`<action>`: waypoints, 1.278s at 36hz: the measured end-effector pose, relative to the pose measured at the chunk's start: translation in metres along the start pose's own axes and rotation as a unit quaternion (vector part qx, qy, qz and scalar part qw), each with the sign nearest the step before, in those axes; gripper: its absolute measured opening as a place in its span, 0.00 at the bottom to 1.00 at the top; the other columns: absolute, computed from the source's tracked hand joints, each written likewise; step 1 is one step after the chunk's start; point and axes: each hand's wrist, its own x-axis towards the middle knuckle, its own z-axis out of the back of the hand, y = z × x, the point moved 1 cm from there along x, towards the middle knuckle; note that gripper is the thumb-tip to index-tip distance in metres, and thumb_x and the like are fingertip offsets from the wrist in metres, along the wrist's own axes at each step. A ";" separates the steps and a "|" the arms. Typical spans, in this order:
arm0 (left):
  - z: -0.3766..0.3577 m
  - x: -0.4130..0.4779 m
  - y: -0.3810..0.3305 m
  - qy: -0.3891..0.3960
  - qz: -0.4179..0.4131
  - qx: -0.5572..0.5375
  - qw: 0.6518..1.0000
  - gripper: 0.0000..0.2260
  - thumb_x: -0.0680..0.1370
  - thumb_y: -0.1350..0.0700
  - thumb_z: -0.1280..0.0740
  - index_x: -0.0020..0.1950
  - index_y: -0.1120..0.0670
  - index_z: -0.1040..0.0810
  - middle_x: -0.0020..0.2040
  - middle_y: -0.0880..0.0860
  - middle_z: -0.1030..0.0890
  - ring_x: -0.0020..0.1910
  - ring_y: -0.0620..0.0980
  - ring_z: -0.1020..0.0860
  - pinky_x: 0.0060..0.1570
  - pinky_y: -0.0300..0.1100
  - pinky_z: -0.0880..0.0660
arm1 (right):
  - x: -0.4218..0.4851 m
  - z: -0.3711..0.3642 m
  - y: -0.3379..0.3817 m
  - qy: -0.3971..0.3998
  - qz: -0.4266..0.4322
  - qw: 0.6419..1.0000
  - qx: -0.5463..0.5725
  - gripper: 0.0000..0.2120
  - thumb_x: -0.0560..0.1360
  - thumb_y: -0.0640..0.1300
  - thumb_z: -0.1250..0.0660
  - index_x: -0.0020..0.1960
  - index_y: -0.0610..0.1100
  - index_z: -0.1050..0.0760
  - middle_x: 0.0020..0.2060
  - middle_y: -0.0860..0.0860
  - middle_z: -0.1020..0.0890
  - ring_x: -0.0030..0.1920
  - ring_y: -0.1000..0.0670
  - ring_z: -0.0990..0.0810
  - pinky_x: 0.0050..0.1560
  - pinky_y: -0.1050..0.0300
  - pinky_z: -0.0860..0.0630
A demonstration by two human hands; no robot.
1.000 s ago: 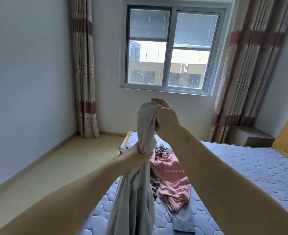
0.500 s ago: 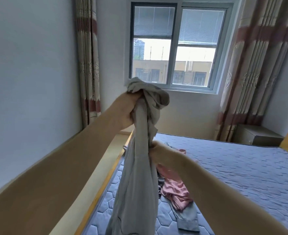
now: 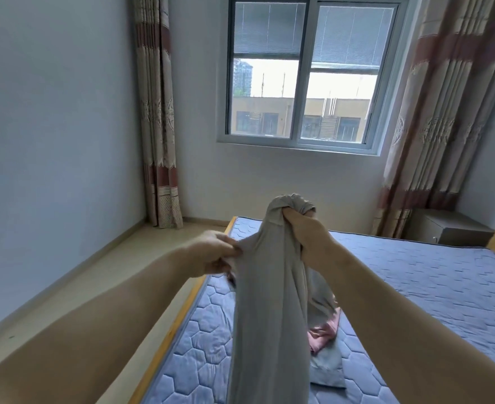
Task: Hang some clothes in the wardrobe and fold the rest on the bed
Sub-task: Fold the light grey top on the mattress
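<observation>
Both hands' grip (image 3: 307,237) bunches the long, limp grey garment (image 3: 269,316).

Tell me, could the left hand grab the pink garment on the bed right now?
Probably not: the left hand pinches the grey garment, which hangs between it and the pink garment on the bed.

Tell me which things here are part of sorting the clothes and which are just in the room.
Part of the job: grey garment, gripped by left hand and right hand; pink garment lying on the bed.
Just there: window; curtains; bedside cabinet.
</observation>
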 end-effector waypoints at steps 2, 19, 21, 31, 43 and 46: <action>0.005 0.002 -0.012 -0.075 -0.040 -0.062 0.994 0.12 0.76 0.70 0.40 0.38 0.56 0.26 0.34 0.55 0.28 0.23 0.45 0.27 0.21 0.31 0.30 | -0.003 0.006 -0.001 0.013 0.005 0.999 -0.036 0.04 0.77 0.36 0.37 0.49 0.43 0.25 0.43 0.48 0.20 0.43 0.50 0.22 0.51 0.55 0.24; 0.049 -0.019 -0.084 -0.191 -0.211 -0.180 0.942 0.17 0.76 0.73 0.43 0.42 0.53 0.23 0.39 0.52 0.23 0.36 0.46 0.25 0.35 0.33 0.24 | -0.008 0.047 0.019 -0.034 0.043 0.999 -0.001 0.15 0.71 0.31 0.32 0.51 0.49 0.21 0.32 0.54 0.16 0.32 0.54 0.19 0.33 0.61 0.21; 0.050 -0.019 -0.082 -0.180 -0.209 -0.188 0.943 0.17 0.76 0.73 0.43 0.42 0.54 0.23 0.38 0.51 0.21 0.34 0.45 0.24 0.33 0.32 0.24 | -0.006 0.048 0.019 -0.027 0.057 0.998 -0.018 0.16 0.71 0.30 0.33 0.49 0.50 0.20 0.36 0.52 0.16 0.35 0.53 0.19 0.39 0.58 0.19; 0.030 -0.026 -0.076 -0.135 -0.191 -0.168 0.958 0.15 0.77 0.70 0.42 0.44 0.53 0.21 0.35 0.50 0.20 0.26 0.41 0.23 0.28 0.31 0.26 | -0.009 0.030 0.017 -0.009 0.001 1.000 -0.026 0.14 0.71 0.33 0.30 0.56 0.40 0.24 0.44 0.42 0.18 0.42 0.44 0.19 0.47 0.49 0.19; -0.028 -0.034 -0.069 -0.059 -0.290 0.048 0.954 0.16 0.75 0.72 0.40 0.56 0.56 0.22 0.47 0.52 0.21 0.42 0.48 0.22 0.44 0.38 0.21 | -0.022 -0.016 -0.010 0.078 0.087 0.988 -0.104 0.18 0.69 0.22 0.36 0.47 0.45 0.25 0.35 0.49 0.20 0.33 0.54 0.22 0.39 0.56 0.22; -0.021 -0.026 -0.046 -0.157 -0.247 -0.046 0.955 0.15 0.76 0.72 0.43 0.41 0.54 0.26 0.38 0.54 0.21 0.33 0.51 0.23 0.34 0.40 0.22 | -0.020 -0.008 -0.009 0.044 0.075 0.994 -0.063 0.10 0.72 0.26 0.35 0.50 0.37 0.26 0.41 0.42 0.22 0.41 0.45 0.23 0.50 0.44 0.23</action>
